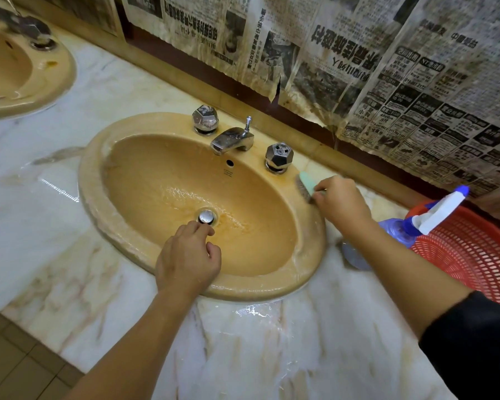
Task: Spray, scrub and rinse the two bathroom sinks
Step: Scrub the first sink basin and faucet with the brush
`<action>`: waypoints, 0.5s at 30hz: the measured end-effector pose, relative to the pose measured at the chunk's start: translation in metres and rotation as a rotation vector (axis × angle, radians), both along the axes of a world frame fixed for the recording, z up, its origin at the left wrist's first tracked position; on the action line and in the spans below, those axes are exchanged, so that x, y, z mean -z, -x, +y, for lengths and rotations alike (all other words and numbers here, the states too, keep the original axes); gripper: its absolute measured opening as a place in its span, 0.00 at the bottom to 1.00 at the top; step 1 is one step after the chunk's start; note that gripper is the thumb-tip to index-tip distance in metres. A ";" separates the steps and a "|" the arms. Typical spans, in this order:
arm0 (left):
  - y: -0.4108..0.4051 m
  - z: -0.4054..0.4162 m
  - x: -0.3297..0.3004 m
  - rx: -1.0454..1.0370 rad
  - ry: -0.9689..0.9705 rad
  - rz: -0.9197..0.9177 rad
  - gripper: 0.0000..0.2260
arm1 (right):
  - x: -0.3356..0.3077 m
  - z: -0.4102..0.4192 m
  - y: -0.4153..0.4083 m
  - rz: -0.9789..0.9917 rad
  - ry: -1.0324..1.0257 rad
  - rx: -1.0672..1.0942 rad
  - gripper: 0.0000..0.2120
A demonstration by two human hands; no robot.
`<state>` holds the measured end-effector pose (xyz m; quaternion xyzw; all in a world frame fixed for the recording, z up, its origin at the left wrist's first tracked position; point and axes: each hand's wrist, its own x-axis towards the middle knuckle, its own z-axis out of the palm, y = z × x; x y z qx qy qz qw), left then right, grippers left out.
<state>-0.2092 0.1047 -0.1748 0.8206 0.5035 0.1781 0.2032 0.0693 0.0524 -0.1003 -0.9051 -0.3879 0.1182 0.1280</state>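
A tan oval sink (122, 226) sits in the marble counter, wet, with water pooled around its chrome drain plug (206, 217). My left hand (188, 258) hovers over the front of the basin, fingers loosely curled with the fingertips at the plug, holding nothing. My right hand (341, 200) grips a green-backed scrub brush (306, 183), bristles pressed on the sink's right rim below the right tap (279, 157). The spout (231, 140) and left tap (205, 119) stand at the back rim. A second tan sink (49, 79) lies at the far left.
A spray bottle (433, 217) with a white and blue trigger head leans by a red mesh basket (474, 249) at the right. Newspaper sheets (358, 59) hang on the back wall. The marble counter (272, 356) is wet. Tiled floor (15, 365) shows lower left.
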 end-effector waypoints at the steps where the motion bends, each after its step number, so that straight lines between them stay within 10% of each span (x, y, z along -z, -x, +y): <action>1: 0.000 0.000 0.000 0.001 0.001 -0.007 0.15 | 0.000 0.003 0.000 -0.008 0.014 -0.017 0.10; 15: -0.001 0.002 0.003 -0.002 0.024 0.015 0.16 | -0.003 0.029 -0.009 -0.012 0.009 0.019 0.09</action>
